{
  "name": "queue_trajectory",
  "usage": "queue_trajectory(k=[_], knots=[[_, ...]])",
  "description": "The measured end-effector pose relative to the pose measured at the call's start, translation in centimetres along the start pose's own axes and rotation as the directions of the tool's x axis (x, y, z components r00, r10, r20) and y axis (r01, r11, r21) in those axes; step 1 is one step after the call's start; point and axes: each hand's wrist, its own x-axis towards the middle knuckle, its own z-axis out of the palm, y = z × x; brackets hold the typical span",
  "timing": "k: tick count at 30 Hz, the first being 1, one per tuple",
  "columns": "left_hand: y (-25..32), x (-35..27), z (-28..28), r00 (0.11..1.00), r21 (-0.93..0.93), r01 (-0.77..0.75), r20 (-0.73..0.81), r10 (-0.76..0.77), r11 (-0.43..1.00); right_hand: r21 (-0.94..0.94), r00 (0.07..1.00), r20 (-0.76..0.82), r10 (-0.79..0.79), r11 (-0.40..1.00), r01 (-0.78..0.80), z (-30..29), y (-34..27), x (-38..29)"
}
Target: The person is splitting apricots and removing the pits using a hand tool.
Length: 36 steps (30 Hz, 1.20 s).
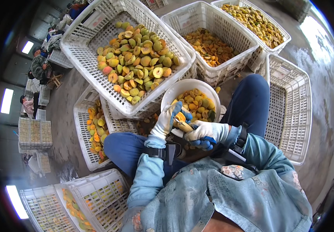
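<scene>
My left hand (167, 120), in a white knit glove with blue coating, grips a cut orange stone-fruit half (181, 117). In the same kind of glove, my right hand (203, 134) closes around a tan-handled hand tool (184, 126). Its working end meets the fruit and is hidden there. Both hands are above the near rim of a round white plastic tub (167, 97), which holds yellow fruit halves (197, 103). Beyond my left hand, a white slatted plastic crate (77, 47) holds a heap of green and orange fruit halves (138, 61).
Orange fruit pieces partly fill a crate (181, 21) behind the tub; fuller is the far-right crate (285, 37). A perforated crate (297, 116) stands by my right knee. Fruit-filled crates (97, 200) flank my left side. A person (39, 66) sits farther off at left.
</scene>
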Motion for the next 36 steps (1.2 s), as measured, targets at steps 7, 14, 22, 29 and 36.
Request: queue_trajectory(k=[7, 14, 22, 29, 36], knots=[[-1.9, -0.2, 1.4, 0.941, -0.784, -0.069, -0.257, -0.222, 0.616, -0.088, 0.961, 0.108, -0.256, 0.96, 0.265, -0.5, 2.0, 2.5], [-4.3, -0.2, 2.0, 0.937, -0.902, -0.065, -0.202, -0.286, 0.426, -0.528, 0.758, 0.071, -0.648, 0.62, 0.579, -1.5, 4.7, 4.2], [0.1, -1.6, -4.4, 0.728, -0.715, -0.214, -0.571, -0.38, 0.666, -0.883, 0.575, -0.279, -0.769, 0.44, 0.161, 0.3, 1.8, 3.0], [2.6, -10.0, -20.5, 0.293, -0.02, -0.067, -0.956, 0.001, 0.998, -0.945, 0.613, -0.273, -0.742, 0.086, -0.317, -2.3, -0.1, 4.0], [7.6, -4.0, -21.0, 0.558, 0.914, 0.276, -0.404, 0.725, 0.297, -0.895, 0.776, -0.438, -0.453, 0.144, -0.421, -2.6, 0.7, 4.7]])
